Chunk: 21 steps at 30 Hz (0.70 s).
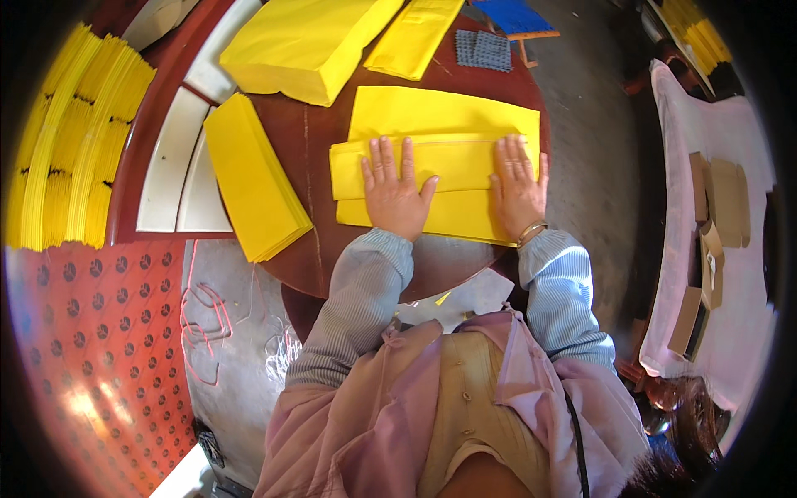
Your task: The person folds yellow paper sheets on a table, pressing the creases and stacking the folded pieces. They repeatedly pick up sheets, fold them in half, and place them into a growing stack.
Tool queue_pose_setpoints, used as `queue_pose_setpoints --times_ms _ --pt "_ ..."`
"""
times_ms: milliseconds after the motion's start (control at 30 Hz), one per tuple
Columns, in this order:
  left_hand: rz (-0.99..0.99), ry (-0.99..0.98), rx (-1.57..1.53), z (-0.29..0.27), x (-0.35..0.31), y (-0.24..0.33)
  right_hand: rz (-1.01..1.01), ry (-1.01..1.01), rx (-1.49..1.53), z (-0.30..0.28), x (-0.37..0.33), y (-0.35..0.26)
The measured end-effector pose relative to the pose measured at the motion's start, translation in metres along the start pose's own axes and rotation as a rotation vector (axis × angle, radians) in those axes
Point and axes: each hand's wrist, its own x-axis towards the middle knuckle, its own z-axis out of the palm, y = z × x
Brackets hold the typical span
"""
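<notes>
A yellow fabric piece, perhaps a cloth bag (444,112), lies on the round dark red table (292,124) in front of me. A folded band of it runs across the middle, over wider layers that show above and below. My left hand (397,192) presses flat on the band left of centre, fingers apart and pointing away from me. Near the right end, my right hand (520,184) rests flat on the same cloth, fingers stretched out. Neither hand grips anything. A stack of narrow folded yellow pieces (256,178) lies to the left, near the table's edge.
A large yellow bundle (307,46), a folded yellow piece (413,37) and a grey textured pad (483,51) lie at the table's far side. Tall yellow stacks (70,141) stand far left. Open cardboard boxes (712,261) sit on a pink-covered surface (677,166) at right.
</notes>
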Motion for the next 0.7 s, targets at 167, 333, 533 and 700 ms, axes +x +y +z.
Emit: queue_pose_setpoints --times_ms 167,333,533,700 --pt "0.053 -0.004 -0.075 -0.009 -0.003 -0.014 -0.304 0.067 0.552 -0.004 0.019 -0.042" --pt "0.064 0.12 -0.284 -0.025 -0.017 -0.036 -0.204 0.125 0.666 -0.008 0.01 -0.024" --pt "0.067 0.239 -0.393 -0.035 -0.02 -0.057 -0.094 0.167 0.813 -0.008 0.005 -0.012" --pt "0.092 0.212 -0.294 -0.044 -0.013 -0.064 -0.079 0.207 0.715 -0.017 0.006 -0.011"
